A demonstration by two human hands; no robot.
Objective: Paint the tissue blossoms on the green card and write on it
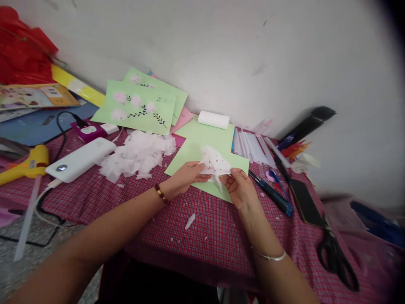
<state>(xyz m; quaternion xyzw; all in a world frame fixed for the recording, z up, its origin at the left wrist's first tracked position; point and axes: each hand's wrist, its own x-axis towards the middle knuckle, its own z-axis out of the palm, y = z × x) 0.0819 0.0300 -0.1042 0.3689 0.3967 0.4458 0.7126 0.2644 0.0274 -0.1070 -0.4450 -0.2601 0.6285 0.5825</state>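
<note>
Both my hands hold a small crumpled piece of white tissue paper (pixel 214 164) with pink speckles, just above a light green card sheet (pixel 202 141). My left hand (pixel 186 177) pinches its left edge with closed fingers. Fingers of my right hand (pixel 238 188) grip its lower right side. A bead bracelet is on my left wrist and a thin bangle on my right.
A heap of white tissue scraps (pixel 136 156), a white power bank (pixel 80 159) and a yellow glue gun (pixel 27 164) lie to the left on the red checked cloth (pixel 215 236). Green flower cards (pixel 137 107) lean at the wall. Pens (pixel 272 194) and black scissors (pixel 337 253) are to the right.
</note>
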